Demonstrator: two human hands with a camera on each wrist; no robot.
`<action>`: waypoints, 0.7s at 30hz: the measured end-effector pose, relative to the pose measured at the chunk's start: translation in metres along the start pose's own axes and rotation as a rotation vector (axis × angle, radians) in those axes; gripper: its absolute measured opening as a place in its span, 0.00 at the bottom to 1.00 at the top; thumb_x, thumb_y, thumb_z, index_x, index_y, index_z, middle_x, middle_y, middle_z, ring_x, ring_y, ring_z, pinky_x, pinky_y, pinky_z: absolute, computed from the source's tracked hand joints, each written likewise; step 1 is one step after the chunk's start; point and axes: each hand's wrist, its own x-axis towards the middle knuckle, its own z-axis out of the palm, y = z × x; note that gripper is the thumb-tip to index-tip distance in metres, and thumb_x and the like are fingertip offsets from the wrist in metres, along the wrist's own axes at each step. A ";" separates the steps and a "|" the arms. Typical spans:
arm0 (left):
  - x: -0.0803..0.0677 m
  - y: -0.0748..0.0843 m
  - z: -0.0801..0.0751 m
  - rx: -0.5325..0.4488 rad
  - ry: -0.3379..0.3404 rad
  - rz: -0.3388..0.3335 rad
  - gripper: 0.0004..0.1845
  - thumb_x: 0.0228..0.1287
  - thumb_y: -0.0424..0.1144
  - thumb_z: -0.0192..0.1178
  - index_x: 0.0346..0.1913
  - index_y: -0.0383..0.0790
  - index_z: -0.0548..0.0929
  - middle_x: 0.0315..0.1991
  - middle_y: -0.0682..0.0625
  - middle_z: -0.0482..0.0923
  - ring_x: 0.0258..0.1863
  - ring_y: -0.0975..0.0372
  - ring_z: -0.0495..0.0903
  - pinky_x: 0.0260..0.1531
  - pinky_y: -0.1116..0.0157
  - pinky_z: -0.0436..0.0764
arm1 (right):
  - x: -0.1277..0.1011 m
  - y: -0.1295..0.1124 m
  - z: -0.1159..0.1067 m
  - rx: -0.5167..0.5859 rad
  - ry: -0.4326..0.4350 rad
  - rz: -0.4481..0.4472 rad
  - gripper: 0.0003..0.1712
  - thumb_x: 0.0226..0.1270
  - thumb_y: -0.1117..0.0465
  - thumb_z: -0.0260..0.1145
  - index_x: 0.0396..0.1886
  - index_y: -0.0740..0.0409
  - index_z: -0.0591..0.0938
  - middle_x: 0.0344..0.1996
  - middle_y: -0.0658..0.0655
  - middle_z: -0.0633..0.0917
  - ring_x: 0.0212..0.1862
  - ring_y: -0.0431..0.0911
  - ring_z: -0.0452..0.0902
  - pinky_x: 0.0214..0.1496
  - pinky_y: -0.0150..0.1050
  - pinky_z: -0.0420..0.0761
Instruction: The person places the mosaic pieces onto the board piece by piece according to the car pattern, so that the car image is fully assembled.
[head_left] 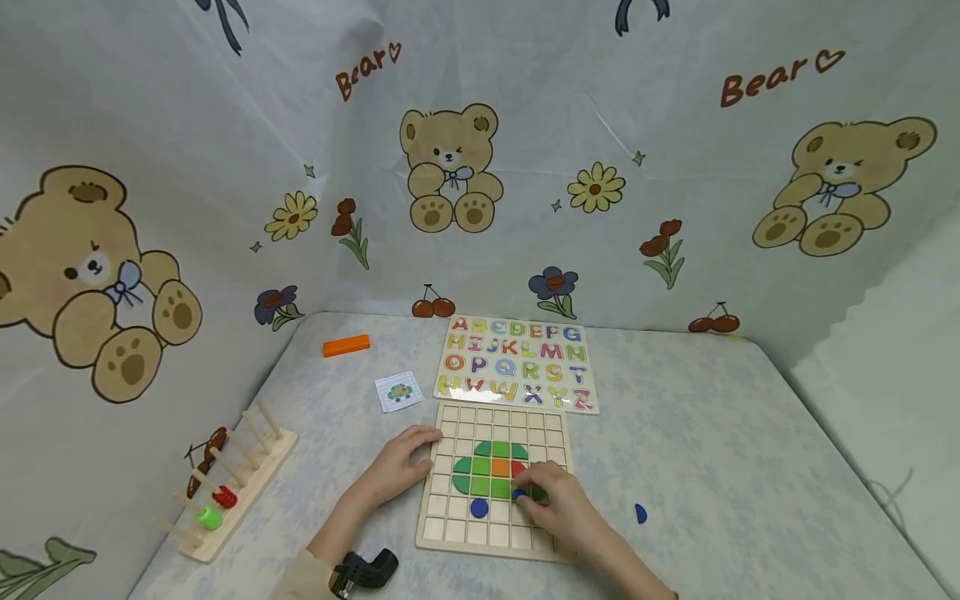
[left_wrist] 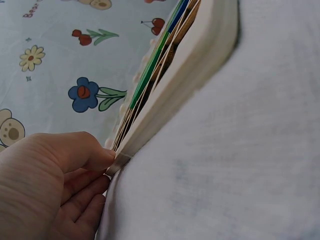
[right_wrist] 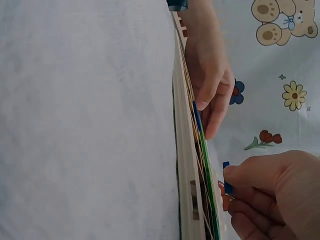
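Blue piece (head_left: pixel 517 494), small and flat, is pinched in the fingertips of the right hand (head_left: pixel 558 508) just over the grid board (head_left: pixel 450 533), near the lower right edge of the green pattern (head_left: pixel 491 471) already laid in its cells. The right wrist view shows the same thing side-on: thumb and forefinger pressed together on the blue piece (right_wrist: pixel 226 179), held a little above the board's face, presumably so it can be lined up with a cell before it goes down.

The left hand (head_left: pixel 401 467) lies at the board's left edge with its fingers fairly straight, tips touching the rim (left_wrist: pixel 125 155) (it looks like steadying, so the board does not slide on the table cover). It grips nothing.

A round blue disc (head_left: pixel 479 507) sits in a cell below the green shape, and an orange square (head_left: pixel 500 467) and a red one (head_left: pixel 517 469) fill cells in its middle. One more blue piece (head_left: pixel 641 513) lies loose on the table to the right of the board, within easy reach.

Behind the board, toward the table's far edge, are an alphabet puzzle (head_left: pixel 517 362), a small picture card (head_left: pixel 398 391) and an orange block (head_left: pixel 347 345). A wooden peg rack (head_left: pixel 232 483) stands by the left edge.
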 end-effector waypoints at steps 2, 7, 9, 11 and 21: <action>0.000 0.000 0.000 -0.004 0.001 0.001 0.23 0.61 0.28 0.59 0.61 0.35 0.75 0.58 0.49 0.71 0.61 0.55 0.68 0.60 0.53 0.67 | 0.000 0.002 0.003 -0.026 0.001 -0.017 0.08 0.56 0.67 0.70 0.36 0.52 0.84 0.35 0.44 0.81 0.40 0.38 0.73 0.42 0.36 0.78; 0.000 0.000 0.000 -0.007 0.001 0.000 0.23 0.61 0.29 0.59 0.61 0.35 0.75 0.58 0.49 0.71 0.61 0.55 0.68 0.60 0.53 0.67 | -0.001 0.007 0.008 -0.050 0.013 -0.055 0.10 0.53 0.69 0.70 0.34 0.52 0.83 0.34 0.44 0.81 0.39 0.38 0.73 0.39 0.33 0.78; 0.000 0.000 0.000 -0.010 0.002 0.001 0.23 0.61 0.28 0.59 0.61 0.35 0.75 0.58 0.49 0.71 0.61 0.56 0.68 0.60 0.53 0.67 | -0.002 0.007 0.009 -0.046 0.012 -0.059 0.11 0.53 0.69 0.70 0.35 0.52 0.83 0.35 0.43 0.81 0.39 0.38 0.72 0.39 0.33 0.78; 0.000 0.000 0.000 -0.010 0.003 0.000 0.23 0.60 0.28 0.59 0.61 0.35 0.75 0.58 0.49 0.71 0.61 0.56 0.68 0.60 0.53 0.67 | -0.002 0.007 0.009 -0.045 0.007 -0.070 0.11 0.53 0.69 0.70 0.35 0.52 0.83 0.36 0.43 0.81 0.40 0.38 0.72 0.40 0.33 0.78; 0.000 -0.001 0.001 0.004 0.009 0.001 0.23 0.60 0.28 0.60 0.60 0.36 0.75 0.57 0.50 0.72 0.61 0.56 0.68 0.60 0.53 0.67 | -0.004 0.008 0.008 -0.045 0.027 -0.178 0.14 0.51 0.71 0.71 0.36 0.51 0.82 0.36 0.44 0.81 0.41 0.39 0.73 0.44 0.35 0.78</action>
